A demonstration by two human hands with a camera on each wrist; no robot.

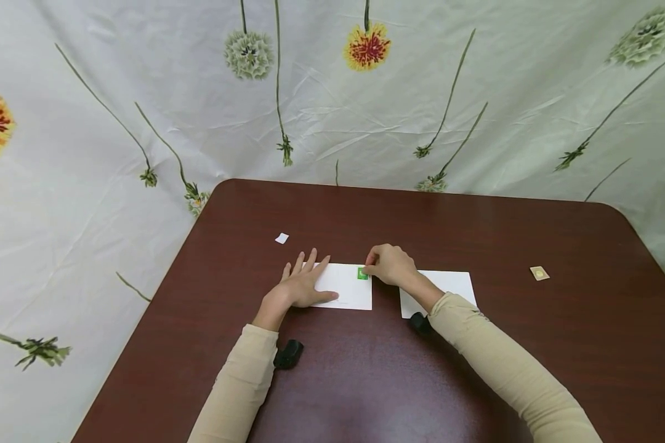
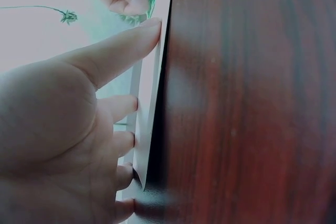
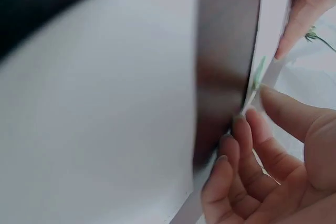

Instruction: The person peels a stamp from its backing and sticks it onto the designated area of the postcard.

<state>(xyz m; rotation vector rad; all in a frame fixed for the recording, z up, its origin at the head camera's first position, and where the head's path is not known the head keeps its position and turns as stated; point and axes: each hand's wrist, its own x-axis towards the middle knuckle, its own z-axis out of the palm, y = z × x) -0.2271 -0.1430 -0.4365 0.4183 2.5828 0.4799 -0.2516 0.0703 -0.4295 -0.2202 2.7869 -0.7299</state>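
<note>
A white envelope (image 1: pixel 346 294) lies on the table, with a small green stamp (image 1: pixel 362 274) at its upper right corner. My left hand (image 1: pixel 302 287) rests spread on the envelope's left part, thumb along its lower side. In the left wrist view, the fingertips (image 2: pixel 126 142) touch the white surface. My right hand (image 1: pixel 390 264) pinches the green stamp by its right edge, at the envelope's corner. In the right wrist view, the thumb (image 3: pixel 286 111) is at the stamp (image 3: pixel 258 74) and the other fingers curl below it. How far the stamp touches the paper, I cannot tell.
A second white envelope (image 1: pixel 449 284) lies under my right forearm. Farther right sits a small beige stamp-like square (image 1: pixel 539 273); a small white piece of paper (image 1: pixel 281 238) lies behind my left hand. A flowered cloth (image 1: pixel 321 92) hangs beyond the brown table (image 1: pixel 476 227).
</note>
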